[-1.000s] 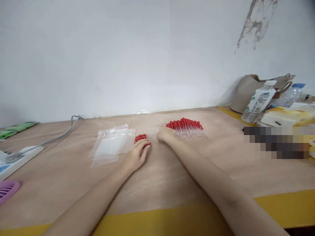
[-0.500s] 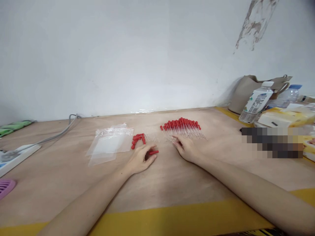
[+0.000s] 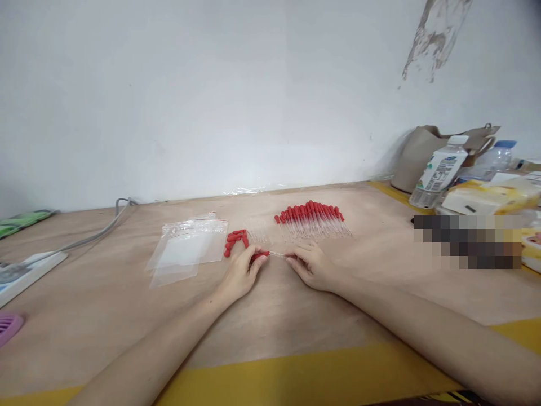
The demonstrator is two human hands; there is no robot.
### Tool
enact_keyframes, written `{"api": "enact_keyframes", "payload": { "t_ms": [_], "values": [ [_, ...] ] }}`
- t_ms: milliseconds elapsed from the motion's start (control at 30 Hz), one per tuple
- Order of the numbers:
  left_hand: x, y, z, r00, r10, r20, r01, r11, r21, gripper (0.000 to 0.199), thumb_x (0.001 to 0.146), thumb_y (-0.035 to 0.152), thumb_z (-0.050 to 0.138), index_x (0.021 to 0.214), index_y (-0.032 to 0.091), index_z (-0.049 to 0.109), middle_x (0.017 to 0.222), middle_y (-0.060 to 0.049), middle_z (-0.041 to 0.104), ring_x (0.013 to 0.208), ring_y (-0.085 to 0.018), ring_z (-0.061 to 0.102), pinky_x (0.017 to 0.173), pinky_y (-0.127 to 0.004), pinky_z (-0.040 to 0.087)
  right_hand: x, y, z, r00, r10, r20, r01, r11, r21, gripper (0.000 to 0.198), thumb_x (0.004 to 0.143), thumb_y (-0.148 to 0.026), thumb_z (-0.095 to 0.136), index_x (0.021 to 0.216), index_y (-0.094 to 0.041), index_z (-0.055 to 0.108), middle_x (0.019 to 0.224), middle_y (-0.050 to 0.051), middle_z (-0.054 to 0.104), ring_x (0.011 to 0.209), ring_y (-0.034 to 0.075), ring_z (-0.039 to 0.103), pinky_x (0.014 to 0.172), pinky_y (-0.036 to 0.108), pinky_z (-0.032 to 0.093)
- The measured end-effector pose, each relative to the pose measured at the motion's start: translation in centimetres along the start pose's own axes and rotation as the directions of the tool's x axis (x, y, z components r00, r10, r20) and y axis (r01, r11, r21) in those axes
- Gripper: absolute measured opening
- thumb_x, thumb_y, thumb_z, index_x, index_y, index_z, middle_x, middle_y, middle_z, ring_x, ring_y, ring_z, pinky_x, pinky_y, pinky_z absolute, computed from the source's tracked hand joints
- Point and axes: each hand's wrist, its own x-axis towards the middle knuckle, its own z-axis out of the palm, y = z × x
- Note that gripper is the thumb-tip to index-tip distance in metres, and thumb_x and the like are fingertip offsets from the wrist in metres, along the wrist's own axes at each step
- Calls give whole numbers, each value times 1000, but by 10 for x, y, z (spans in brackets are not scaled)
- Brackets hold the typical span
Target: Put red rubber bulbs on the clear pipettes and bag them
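Observation:
Between finger and thumb, my left hand (image 3: 242, 274) pinches a red rubber dropper bulb (image 3: 261, 255). A thin clear dropper tube (image 3: 277, 254) stretches from the bulb's mouth to my right hand (image 3: 313, 267), whose fingertips are closed on its far end. The tube touches the bulb; how far it sits inside I cannot tell. Just beyond my left hand lie several loose red bulbs (image 3: 235, 235) and a few bare clear tubes (image 3: 257, 232). Past my right hand, a row of droppers with red bulbs (image 3: 311, 213) lies side by side, tips toward me.
Clear zip bags (image 3: 186, 248) lie left of the bulbs. A power strip (image 3: 36, 276) with a grey cable (image 3: 99, 234) and a purple object (image 3: 9, 328) are at far left. Bottles (image 3: 442, 172), a grey-brown bag (image 3: 412, 158) and yellow-white packets (image 3: 477, 198) crowd the right.
My right hand has drawn back from the droppers toward me, now with a clear tube in its fingers. The bulb in my left hand has risen slightly and now meets the tube.

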Motion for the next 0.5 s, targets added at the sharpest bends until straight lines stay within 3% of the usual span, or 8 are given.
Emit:
{"api": "enact_keyframes", "payload": {
  "t_ms": [333, 500],
  "values": [
    [-2, -4, 4, 999, -37, 26, 39, 993, -109, 14, 86, 30, 44, 87, 18, 50, 69, 2, 57, 62, -12, 54, 58, -22, 42, 0, 1, 2, 1000, -7, 21, 6, 999, 42, 17, 86, -21, 42, 93, -19, 57, 82, 2, 62, 76, 13, 55, 75, 29, 36],
    [-3, -6, 5, 1000, -14, 25, 18, 988, -155, 16, 85, 30, 46, 88, 17, 55, 70, 1, 60, 61, -11, 55, 56, -21, 43, 2, 2, 1, 1000, -10, -3, 10, 993, 114, 19, 86, -25, 43, 88, -19, 61, 78, 2, 62, 73, 13, 53, 71, 26, 38]
  ]
}}
